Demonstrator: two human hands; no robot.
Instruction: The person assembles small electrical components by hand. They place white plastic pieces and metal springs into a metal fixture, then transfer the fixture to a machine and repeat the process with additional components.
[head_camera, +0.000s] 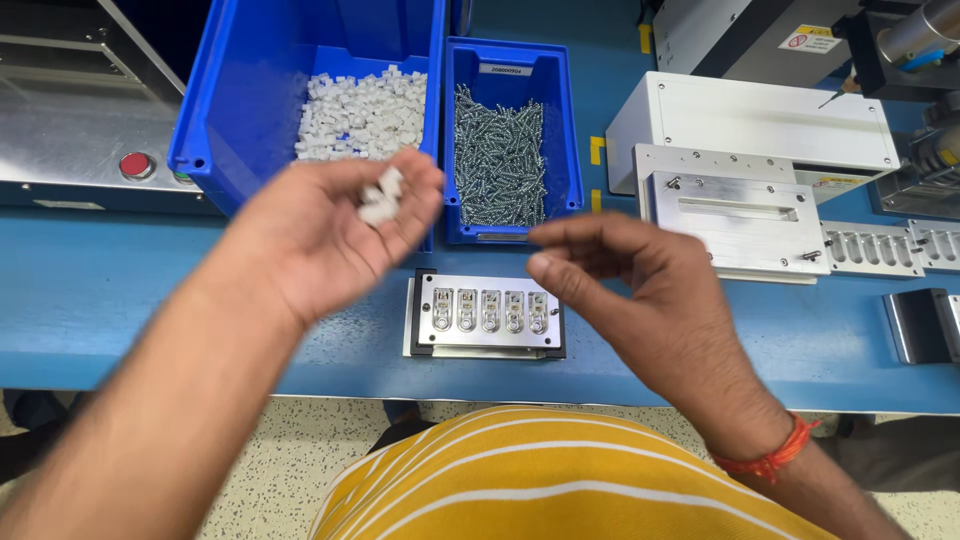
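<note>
Clearly light, stiff and easily spilled, the white clips (381, 197) sit cupped in the left hand (330, 225), best pinched singly by the empty, half-curled right hand (640, 290).

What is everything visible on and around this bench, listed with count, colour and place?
large bin: one, blue, back left of the bench, holds many small white plastic pieces
small bin: one, blue, right of the large bin, holds many silver screws
fixture plate: one, metal with black ends, five slots, on the bench between the hands
white machine block: one, back right, with a metal fixture in front of it
slotted metal trays: two at least, far right
red button: one, on the metal panel at left
bench top: one, blue
left hand: one, palm up, holding a few white pieces
right hand: one, fingers curled, orange thread at the wrist, holds nothing visible
</note>
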